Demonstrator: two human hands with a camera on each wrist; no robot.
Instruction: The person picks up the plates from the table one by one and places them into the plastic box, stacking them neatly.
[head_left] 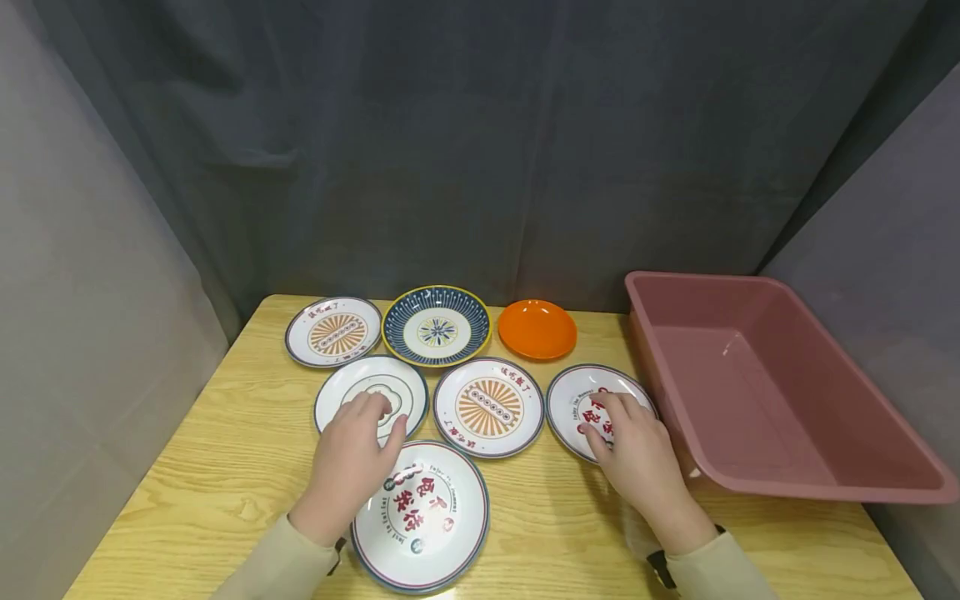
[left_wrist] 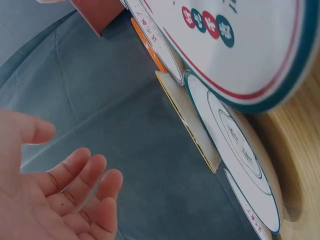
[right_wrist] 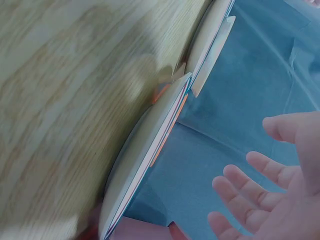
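In the head view my left hand [head_left: 352, 458] hovers over a white plate with a green scalloped outline [head_left: 347, 390] and the upper left of a larger plate with red characters [head_left: 427, 542]. The left wrist view shows that hand [left_wrist: 60, 190] with loosely bent fingers, holding nothing. My right hand [head_left: 637, 467] hangs above a small plate with red characters [head_left: 570, 400], partly hiding it. In the right wrist view the same hand [right_wrist: 270, 195] has spread fingers and an empty palm, apart from the plate edge [right_wrist: 150, 155].
A pink plastic tub [head_left: 675, 417] stands on the right. Between the hands lies a plate with an orange sunburst [head_left: 489, 408]. Behind are another sunburst plate [head_left: 335, 333], a blue-patterned dish [head_left: 437, 329] and an orange plate [head_left: 537, 329], before a dark curtain [head_left: 450, 150].
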